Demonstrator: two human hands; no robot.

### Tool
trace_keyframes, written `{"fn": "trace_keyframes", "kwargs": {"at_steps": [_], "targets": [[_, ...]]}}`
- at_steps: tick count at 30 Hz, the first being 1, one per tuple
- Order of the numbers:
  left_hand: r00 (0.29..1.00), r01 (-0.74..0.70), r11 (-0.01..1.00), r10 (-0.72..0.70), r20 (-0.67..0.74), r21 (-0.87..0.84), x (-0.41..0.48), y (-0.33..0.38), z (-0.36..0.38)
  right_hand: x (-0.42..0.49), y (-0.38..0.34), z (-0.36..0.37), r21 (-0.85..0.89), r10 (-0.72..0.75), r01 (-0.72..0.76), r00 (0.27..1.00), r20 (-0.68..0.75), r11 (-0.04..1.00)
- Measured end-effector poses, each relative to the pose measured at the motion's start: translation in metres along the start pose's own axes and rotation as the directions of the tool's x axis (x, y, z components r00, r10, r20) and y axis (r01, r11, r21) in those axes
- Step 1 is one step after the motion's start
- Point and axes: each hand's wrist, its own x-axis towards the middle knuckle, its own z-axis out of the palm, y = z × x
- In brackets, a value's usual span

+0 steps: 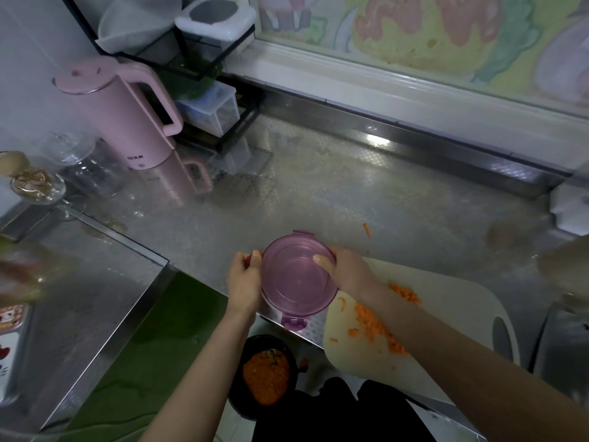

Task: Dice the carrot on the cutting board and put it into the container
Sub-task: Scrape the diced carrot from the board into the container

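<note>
Both hands clamp the container (298,275): left hand (245,279) on its left rim, right hand (347,272) on its right, thumb over the lid, likely to unclip it (it looks shut). It sits at the tabletop (350,193) front edge, just beside the board (446,298) with the diced carrot (371,323). Bare room lies behind.

Pink plastic electric kettle (127,122) upright at back left of embossed stainless-steel tabletop (350,193). Black wire rack (239,125) just right of kettle, clear plastic box (210,111) on lower shelf. Clear glass jar (73,154) just left of kettle. Round black bin (266,340) with orange scraps on floor, well in front of kettle. Colourful patterned window panel (430,36) behind, far right of kettle.
</note>
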Motion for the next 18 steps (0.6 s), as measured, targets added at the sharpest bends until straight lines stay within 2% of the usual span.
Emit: {"fn": "trace_keyframes", "kwargs": {"at_steps": [2, 4, 6, 8, 11, 13, 15, 18], "targets": [[0.998, -0.054, 0.998, 0.055, 0.006, -0.020, -0.001, 0.004, -0.003, 0.000, -0.002, -0.001, 0.053, -0.037, 0.041, 0.996, -0.079, 0.998], [0.990, -0.142, 0.988, 0.141, -0.017, -0.058, -0.004, 0.011, -0.008, 0.000, -0.007, -0.004, 0.106, -0.014, 0.037, 0.979, -0.203, 0.994], [0.989, -0.147, 0.967, 0.142, -0.038, -0.210, -0.007, 0.020, -0.009, -0.001, -0.019, -0.013, 0.173, -0.003, 0.060, 0.950, -0.311, 0.983], [0.996, -0.092, 0.904, 0.083, -0.041, -0.417, -0.005, 0.030, -0.010, -0.001, -0.037, -0.027, 0.284, 0.011, 0.109, 0.920, -0.392, 0.953], [0.992, -0.101, 0.772, 0.034, -0.117, -0.628, 0.006, 0.045, -0.013, 0.000, -0.056, -0.046, 0.483, 0.118, 0.092, 0.914, -0.388, 0.871], [0.981, -0.129, 0.696, -0.014, -0.192, -0.706, 0.015, 0.049, -0.017, 0.000, -0.059, -0.050, 0.559, 0.140, 0.087, 0.927, -0.349, 0.824], [0.963, -0.154, 0.682, -0.058, -0.263, -0.715, 0.024, 0.048, -0.019, -0.002, -0.055, -0.044, 0.494, 0.097, 0.063, 0.952, -0.291, 0.867], [0.937, -0.129, 0.710, -0.141, -0.319, -0.693, 0.033, 0.035, -0.021, -0.011, -0.036, -0.023, 0.124, -0.011, 0.031, 0.987, -0.160, 0.992]]}}
